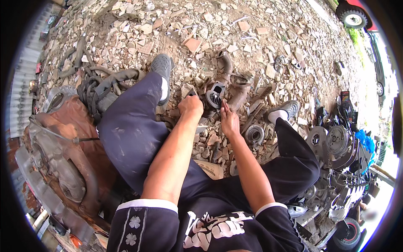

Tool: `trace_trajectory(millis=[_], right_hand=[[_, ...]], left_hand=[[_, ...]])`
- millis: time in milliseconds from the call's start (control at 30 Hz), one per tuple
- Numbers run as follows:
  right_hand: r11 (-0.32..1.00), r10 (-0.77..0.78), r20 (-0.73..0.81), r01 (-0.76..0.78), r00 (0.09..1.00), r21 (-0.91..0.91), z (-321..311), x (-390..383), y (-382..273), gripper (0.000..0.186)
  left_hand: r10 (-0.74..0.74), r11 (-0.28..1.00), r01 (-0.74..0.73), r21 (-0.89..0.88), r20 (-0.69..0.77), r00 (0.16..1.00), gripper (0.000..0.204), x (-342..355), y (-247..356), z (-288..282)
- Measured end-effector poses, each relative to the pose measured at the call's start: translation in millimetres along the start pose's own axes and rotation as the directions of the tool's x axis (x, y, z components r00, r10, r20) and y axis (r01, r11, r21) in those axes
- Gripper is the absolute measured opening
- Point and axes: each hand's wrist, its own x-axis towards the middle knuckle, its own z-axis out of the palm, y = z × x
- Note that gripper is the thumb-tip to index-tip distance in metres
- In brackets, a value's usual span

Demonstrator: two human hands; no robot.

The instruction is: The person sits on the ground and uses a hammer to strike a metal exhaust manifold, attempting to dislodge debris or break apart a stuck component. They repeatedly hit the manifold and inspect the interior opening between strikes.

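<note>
1. My left hand [190,105] is clenched round a small dark metal tool, held against the round grey metal housing with rusty pipe elbow [217,95].
2. My right hand [229,119], fingers pressed together and holding nothing, braces just beside it.
3. The housing lies on the rubble ground [201,25] between my feet.
4. Risk: loose stones could let the housing roll, and the tool may slip toward my right hand.

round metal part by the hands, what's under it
The round metal part rests on rubble ground of broken tile and stone, against a rusty bent pipe. The left hand and right hand cover its near side, so what lies directly beneath is hidden.
</note>
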Motion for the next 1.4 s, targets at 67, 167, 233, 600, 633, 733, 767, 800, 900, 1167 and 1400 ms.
trace_trajectory(millis=[67,167,233,600,633,733,767,800,900,1167,1400], right_hand=[[0.998,-0.043,-0.043,0.045,0.998,0.037,-0.4,-0.8,-6.1,0.049],[0.975,0.201,0.158,-0.182,0.967,-0.126,-6.4,42.3,-5.3,0.049],[0.985,0.174,0.152,-0.172,0.973,-0.027,-1.5,44.0,-5.5,0.050],[0.982,0.170,0.118,-0.179,0.978,0.063,2.8,26.0,11.3,0.057],[0.977,0.164,0.153,-0.182,0.975,0.112,-2.4,13.6,5.6,0.057],[0.990,0.050,0.080,-0.060,0.996,0.131,-2.5,-2.4,4.1,0.059],[0.994,-0.007,0.028,0.004,1.000,0.110,0.4,-6.1,5.3,0.060],[0.988,0.075,0.062,-0.083,0.995,0.130,-3.3,-1.1,-3.5,0.061],[0.971,0.224,0.234,-0.237,0.946,0.027,-9.9,34.8,-4.8,0.065],[0.984,0.143,0.180,-0.160,0.973,0.084,-16.4,0.1,-17.7,0.078],[0.991,0.089,0.203,-0.106,0.975,0.078,-25.9,4.7,-25.9,0.078]], left_hand=[[-0.009,1.000,0.009,-0.002,0.000,1.000,0.031,1.2,-1.2,0.0],[0.016,1.000,-0.016,-0.015,0.014,1.000,0.032,3.8,4.8,2.6],[0.033,0.999,-0.032,-0.023,0.037,0.999,0.040,6.3,-2.5,3.1],[-0.006,1.000,0.007,-0.004,0.054,0.999,0.033,0.9,4.2,-8.8],[-0.015,1.000,0.016,-0.007,0.048,0.999,0.033,2.6,0.9,-6.2],[-0.034,0.999,0.035,-0.019,0.041,0.999,0.033,7.3,0.3,-4.8],[-0.041,0.999,0.042,-0.024,0.040,0.998,0.034,7.7,0.5,-4.7],[-0.040,0.999,0.041,-0.025,0.028,0.999,0.033,5.7,1.2,-5.4],[-0.021,1.000,0.021,-0.016,0.026,0.999,0.033,5.5,2.6,-5.7],[-0.066,0.997,0.067,-0.034,0.047,0.997,0.032,8.0,0.9,-5.2],[-0.085,0.993,0.088,-0.075,0.046,0.995,0.029,11.4,-2.6,-3.9]])
